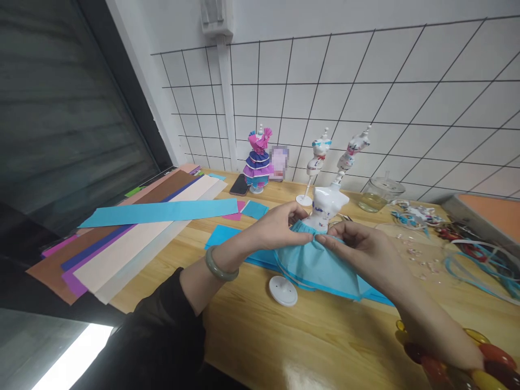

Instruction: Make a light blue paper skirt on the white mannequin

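A small white dress-form mannequin (328,201) with dark smudges leans slightly to the right, wearing a light blue gathered skirt (314,265) with a brighter blue hem. My left hand (286,223), a bangle on its wrist, pinches the skirt's waistband from the left. From the right, my right hand (357,241) pinches the same waistband, its thumb almost meeting the left thumb at the front. Fingers behind the mannequin are partly hidden. Below the skirt, a round white base (283,291) lies on the table, apart from the mannequin.
Long coloured strips (162,212) spread over the left side. Behind stand a finished-looking layered dress on a form (258,162), two bare forms (320,154) (353,149), a phone (239,184) and a glass jar (379,195). Ribbons (483,265) and beads (414,252) lie at right.
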Available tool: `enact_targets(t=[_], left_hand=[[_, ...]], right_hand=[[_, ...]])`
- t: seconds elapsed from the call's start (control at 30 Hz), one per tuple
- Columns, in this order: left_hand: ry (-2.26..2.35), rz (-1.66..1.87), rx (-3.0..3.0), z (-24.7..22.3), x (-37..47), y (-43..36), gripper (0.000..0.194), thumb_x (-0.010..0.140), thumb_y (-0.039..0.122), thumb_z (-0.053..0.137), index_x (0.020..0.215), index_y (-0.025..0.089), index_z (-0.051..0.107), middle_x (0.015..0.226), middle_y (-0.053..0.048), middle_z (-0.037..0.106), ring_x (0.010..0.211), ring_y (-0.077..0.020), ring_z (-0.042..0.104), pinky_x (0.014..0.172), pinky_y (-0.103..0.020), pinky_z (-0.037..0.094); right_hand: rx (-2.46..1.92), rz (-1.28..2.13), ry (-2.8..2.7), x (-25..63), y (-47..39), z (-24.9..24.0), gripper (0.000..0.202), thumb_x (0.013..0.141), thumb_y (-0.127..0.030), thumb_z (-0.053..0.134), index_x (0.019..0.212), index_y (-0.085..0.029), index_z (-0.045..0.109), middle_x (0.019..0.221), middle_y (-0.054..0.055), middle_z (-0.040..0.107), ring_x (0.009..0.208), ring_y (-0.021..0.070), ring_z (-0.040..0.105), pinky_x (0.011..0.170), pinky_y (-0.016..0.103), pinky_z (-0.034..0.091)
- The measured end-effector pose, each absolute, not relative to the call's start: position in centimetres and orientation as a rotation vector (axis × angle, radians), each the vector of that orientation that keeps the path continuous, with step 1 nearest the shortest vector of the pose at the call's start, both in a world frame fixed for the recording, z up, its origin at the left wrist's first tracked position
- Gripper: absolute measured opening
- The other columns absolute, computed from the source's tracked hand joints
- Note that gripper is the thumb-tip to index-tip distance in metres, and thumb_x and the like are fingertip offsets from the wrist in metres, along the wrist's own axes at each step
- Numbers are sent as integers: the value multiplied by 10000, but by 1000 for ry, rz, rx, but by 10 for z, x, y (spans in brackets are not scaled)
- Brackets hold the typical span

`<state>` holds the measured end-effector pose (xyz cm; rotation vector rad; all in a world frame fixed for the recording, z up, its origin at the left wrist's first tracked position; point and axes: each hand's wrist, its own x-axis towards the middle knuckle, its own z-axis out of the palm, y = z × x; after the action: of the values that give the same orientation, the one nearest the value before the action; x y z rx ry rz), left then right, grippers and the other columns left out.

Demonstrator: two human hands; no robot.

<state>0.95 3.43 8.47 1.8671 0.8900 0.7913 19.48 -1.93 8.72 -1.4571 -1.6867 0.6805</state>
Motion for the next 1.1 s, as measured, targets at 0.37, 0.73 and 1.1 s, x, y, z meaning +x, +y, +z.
enact_targets(t=[0.37,0.73,1.1], left_hand=[[902,761,1953,86,7,33,337,696,315,675,976,179,548,1049,-64,606,975,-190,561,801,-312,469],[852,868,1893,78,10,39,412,690,476,717,893,169,531,924,-42,598,880,-165,574,793,-313,477],[981,943,2092,82,12,31,271,736,392,670,897,190,589,957,-18,657,915,-171,594,832,-309,451]], right_hand=[[-1458,693,-1656,191,-21,90,412,691,-596,667,604,-209,557,524,-8,516,467,113,421,390,241,302],[-1439,747,-1644,193,-19,85,408,674,-593,697,662,-206,567,592,-3,542,517,120,439,412,239,330],[-1439,776,-1744,203,-17,84,399,733,-586,642,750,-187,636,640,9,571,558,132,460,454,252,353]])
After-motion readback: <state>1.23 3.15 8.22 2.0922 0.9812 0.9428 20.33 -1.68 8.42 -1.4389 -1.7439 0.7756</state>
